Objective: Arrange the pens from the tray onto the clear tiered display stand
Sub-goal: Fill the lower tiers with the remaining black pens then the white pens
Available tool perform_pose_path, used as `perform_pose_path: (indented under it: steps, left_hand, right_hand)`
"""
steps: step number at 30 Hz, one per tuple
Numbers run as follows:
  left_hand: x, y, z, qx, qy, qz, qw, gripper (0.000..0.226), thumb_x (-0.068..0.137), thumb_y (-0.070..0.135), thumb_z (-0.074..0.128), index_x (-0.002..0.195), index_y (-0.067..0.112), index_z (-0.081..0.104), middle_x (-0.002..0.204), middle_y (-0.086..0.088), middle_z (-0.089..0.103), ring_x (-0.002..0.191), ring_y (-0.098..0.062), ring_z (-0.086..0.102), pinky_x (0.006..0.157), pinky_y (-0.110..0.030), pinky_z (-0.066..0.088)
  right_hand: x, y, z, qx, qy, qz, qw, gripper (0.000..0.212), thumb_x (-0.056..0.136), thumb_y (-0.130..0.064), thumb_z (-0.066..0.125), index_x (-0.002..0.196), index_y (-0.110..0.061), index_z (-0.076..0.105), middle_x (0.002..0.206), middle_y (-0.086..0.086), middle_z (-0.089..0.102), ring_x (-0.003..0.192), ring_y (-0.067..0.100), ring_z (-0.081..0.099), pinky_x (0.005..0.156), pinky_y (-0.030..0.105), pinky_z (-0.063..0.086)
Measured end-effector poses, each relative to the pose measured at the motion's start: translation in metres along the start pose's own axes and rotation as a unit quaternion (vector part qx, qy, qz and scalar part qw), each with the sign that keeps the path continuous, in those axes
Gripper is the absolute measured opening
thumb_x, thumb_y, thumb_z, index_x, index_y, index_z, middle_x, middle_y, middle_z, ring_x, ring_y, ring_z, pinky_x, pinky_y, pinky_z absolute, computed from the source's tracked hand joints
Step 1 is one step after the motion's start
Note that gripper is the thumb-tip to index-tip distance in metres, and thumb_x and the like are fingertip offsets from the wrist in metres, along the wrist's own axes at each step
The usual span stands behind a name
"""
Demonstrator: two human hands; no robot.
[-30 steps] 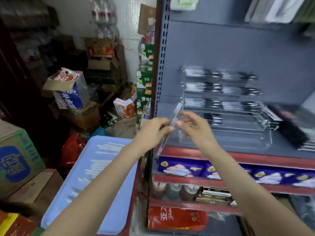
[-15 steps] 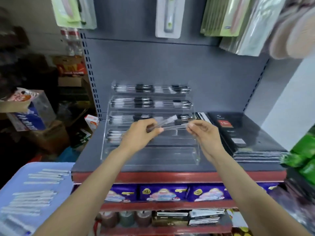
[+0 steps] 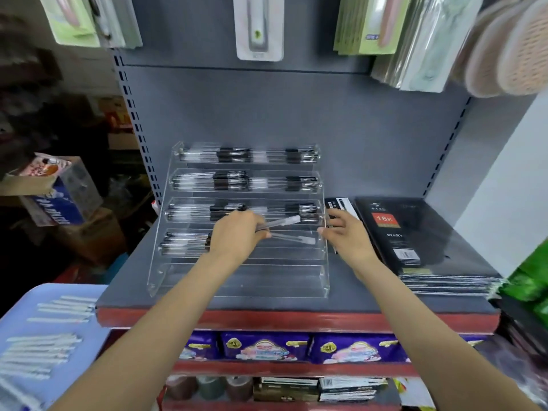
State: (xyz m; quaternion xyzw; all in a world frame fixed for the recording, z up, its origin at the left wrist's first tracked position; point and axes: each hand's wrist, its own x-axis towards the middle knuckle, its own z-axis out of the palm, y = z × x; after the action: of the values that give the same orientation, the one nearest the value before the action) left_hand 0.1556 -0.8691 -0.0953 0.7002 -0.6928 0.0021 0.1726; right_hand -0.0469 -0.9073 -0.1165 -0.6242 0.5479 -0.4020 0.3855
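Two pens (image 3: 281,229) sit in the left hand (image 3: 237,235), pinched at their near ends so the long clear barrels fan out toward three o'clock, over the fourth step of the clear stand (image 3: 237,280). My guess is they're held by one end like that so the free ends can be lowered into the channel first. One pen angles up a touch, the other lies nearly level, its tip close to the right hand (image 3: 344,232).

That right hand waits at three o'clock of the pens, just at the stand's right wall, fingers loosely curled and holding nothing that I can see. It looks poised to catch the tips and steer them down, though that's only my reading.

The stand itself: top three steps are stocked with rows of pens (image 3: 246,182), laid lengthwise, black caps lined up. The fourth step has a bundle only on its left half, at nine o'clock of the left hand, so the right half is likely where these two belong. The lowest step looks bare.

Both forearms reach in from six o'clock, left wrist bent slightly inward, right wrist straight.

Further out, at eight o'clock, the pale blue tray (image 3: 98,330) holds plenty more pens (image 3: 38,351) in loose rows, so the job seems well along but not finished. A stack of black diaries (image 3: 415,232) lies just beside the stand at three o'clock on the grey shelf (image 3: 267,304).
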Motion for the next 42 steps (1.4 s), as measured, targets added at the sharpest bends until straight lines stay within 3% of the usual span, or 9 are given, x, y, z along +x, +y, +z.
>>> perform_pose_path:
  steps: [6,10,13,16,19,23,37,42]
  left_hand:
    - [0.004,0.001,0.008,0.036,0.026,0.046,0.998,0.02,0.09,0.038,0.056,0.092,0.02,0.063,0.089,0.0,0.063,0.083,-0.022,0.06,0.059,-0.027,0.035]
    - [0.001,-0.002,0.009,0.021,0.029,0.073,0.997,0.028,0.093,0.045,0.046,0.107,0.024,0.059,0.097,0.006,0.058,0.086,-0.016,0.058,0.06,-0.026,0.035]
    - [-0.001,-0.002,0.007,-0.038,-0.011,0.102,0.994,0.033,0.1,0.032,0.031,0.124,0.021,0.051,0.103,0.007,0.047,0.095,-0.016,0.052,0.071,-0.03,0.041]
    - [0.003,-0.003,0.007,-0.069,-0.079,0.147,0.984,0.04,0.1,0.019,0.033,0.139,0.015,0.041,0.102,0.005,0.037,0.091,-0.013,0.044,0.084,-0.027,0.04]
    - [0.009,0.0,0.01,-0.072,-0.095,0.156,0.98,0.036,0.098,0.017,0.044,0.133,0.016,0.05,0.102,0.001,0.048,0.095,-0.014,0.047,0.089,-0.021,0.037]
    - [0.014,0.011,0.017,-0.059,-0.088,0.133,0.985,0.023,0.093,0.019,0.055,0.113,0.018,0.065,0.111,-0.001,0.064,0.104,-0.019,0.058,0.091,-0.034,0.047]
    - [0.014,-0.011,0.011,0.096,-0.101,0.056,0.989,0.016,0.089,0.019,0.059,0.102,0.019,0.069,0.105,-0.011,0.065,0.093,-0.033,0.062,0.074,-0.035,0.047]
    - [0.016,-0.007,0.013,0.099,-0.089,0.073,0.988,0.017,0.089,0.017,0.058,0.101,0.015,0.07,0.103,-0.01,0.067,0.093,-0.031,0.063,0.073,-0.034,0.047]
  right_hand:
    - [0.004,0.006,0.001,0.007,-0.011,0.0,1.0,0.05,0.086,-0.01,0.064,0.133,-0.013,0.048,0.112,0.007,0.06,0.098,0.02,0.061,0.091,0.033,0.048]
    - [0.006,0.009,0.003,0.015,-0.013,0.005,1.0,0.05,0.085,-0.012,0.066,0.131,-0.015,0.048,0.105,0.003,0.059,0.101,0.024,0.062,0.095,0.041,0.05]
    - [0.007,0.008,0.002,0.015,-0.016,0.007,1.0,0.049,0.086,-0.013,0.065,0.132,-0.016,0.048,0.108,0.004,0.061,0.101,0.023,0.062,0.095,0.041,0.05]
    - [0.007,0.008,-0.001,0.024,-0.013,0.005,1.0,0.046,0.088,-0.012,0.063,0.131,-0.015,0.049,0.097,-0.002,0.062,0.095,0.02,0.062,0.089,0.036,0.052]
    - [0.005,0.007,-0.001,0.027,-0.009,0.001,1.0,0.044,0.089,-0.014,0.062,0.131,-0.014,0.05,0.088,-0.008,0.061,0.094,0.02,0.062,0.087,0.036,0.053]
    - [0.004,0.006,0.001,0.048,-0.001,0.003,0.999,0.039,0.092,-0.017,0.058,0.13,-0.012,0.05,0.086,-0.006,0.061,0.097,0.019,0.06,0.088,0.036,0.053]
    - [0.003,0.008,0.0,0.06,-0.007,0.002,0.998,0.036,0.092,-0.009,0.056,0.128,-0.011,0.052,0.078,-0.006,0.06,0.088,0.015,0.059,0.071,0.022,0.051]
    - [0.003,0.008,-0.001,0.065,-0.009,0.007,0.998,0.035,0.092,-0.009,0.057,0.127,-0.012,0.053,0.076,-0.006,0.06,0.089,0.016,0.06,0.076,0.027,0.052]
